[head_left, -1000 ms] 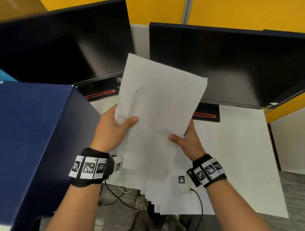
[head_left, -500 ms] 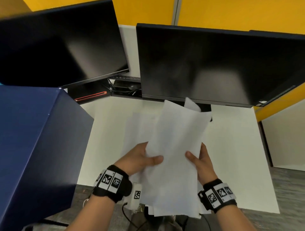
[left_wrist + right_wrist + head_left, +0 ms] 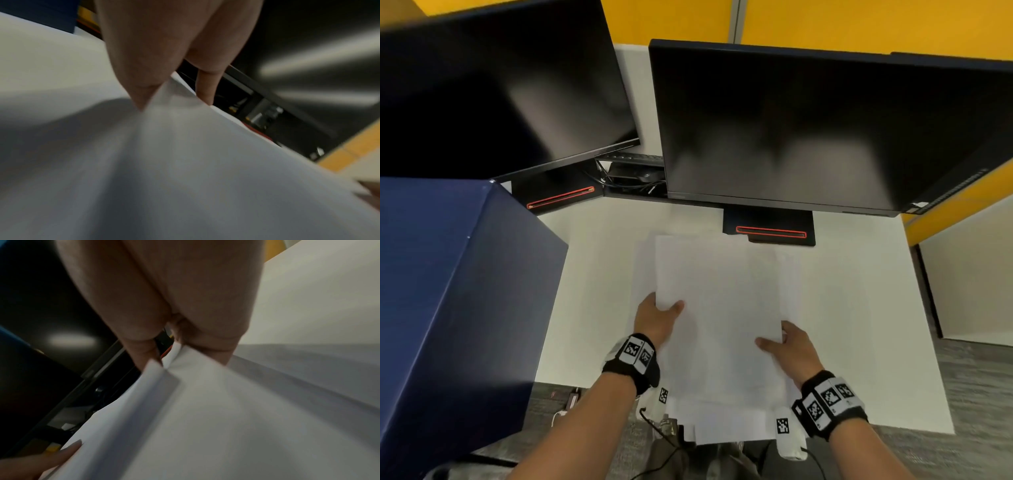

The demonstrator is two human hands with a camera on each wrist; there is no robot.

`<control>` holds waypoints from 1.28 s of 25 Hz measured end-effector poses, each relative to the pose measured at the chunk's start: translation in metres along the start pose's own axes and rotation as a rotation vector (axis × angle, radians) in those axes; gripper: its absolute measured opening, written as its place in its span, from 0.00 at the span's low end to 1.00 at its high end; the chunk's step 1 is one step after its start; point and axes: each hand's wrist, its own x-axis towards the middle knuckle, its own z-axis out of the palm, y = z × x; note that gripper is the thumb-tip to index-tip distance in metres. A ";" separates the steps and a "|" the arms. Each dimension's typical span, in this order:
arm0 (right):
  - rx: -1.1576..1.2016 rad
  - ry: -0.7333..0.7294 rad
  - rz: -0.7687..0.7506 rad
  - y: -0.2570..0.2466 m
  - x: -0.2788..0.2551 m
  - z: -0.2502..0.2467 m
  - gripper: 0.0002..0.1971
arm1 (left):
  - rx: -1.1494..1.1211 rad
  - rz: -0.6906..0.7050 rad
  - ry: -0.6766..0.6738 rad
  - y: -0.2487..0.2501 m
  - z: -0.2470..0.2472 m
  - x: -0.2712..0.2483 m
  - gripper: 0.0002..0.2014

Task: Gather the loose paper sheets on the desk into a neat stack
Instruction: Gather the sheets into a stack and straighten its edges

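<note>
A bundle of white paper sheets (image 3: 717,308) lies nearly flat over the white desk (image 3: 859,308), its near end hanging past the desk's front edge with several sheet ends stepped unevenly. My left hand (image 3: 659,317) grips the bundle's left edge, thumb on top. My right hand (image 3: 782,342) grips the right edge lower down, thumb on top too. In the left wrist view the fingers (image 3: 144,78) pinch the paper (image 3: 185,162). The right wrist view shows fingers (image 3: 144,353) closed on the sheets (image 3: 205,418), whose edges fan apart.
Two dark monitors (image 3: 808,130) (image 3: 493,96) stand at the back of the desk, their bases with red stripes (image 3: 770,231) just beyond the paper. A large dark blue box (image 3: 448,291) stands at the left. Cables hang below the front edge.
Both hands have lowered the paper bundle from upright in front of the monitors down to nearly flat over the desk. Both grips have stayed on its side edges.
</note>
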 end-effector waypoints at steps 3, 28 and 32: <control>-0.190 0.128 0.064 0.012 0.005 -0.001 0.18 | 0.219 0.053 0.027 -0.009 0.004 -0.003 0.31; -0.401 0.304 0.151 -0.031 0.062 0.004 0.29 | 0.156 0.061 0.055 0.010 -0.035 0.030 0.25; -0.548 0.166 0.248 0.003 0.012 0.020 0.37 | 0.418 -0.008 -0.056 -0.042 -0.035 -0.017 0.26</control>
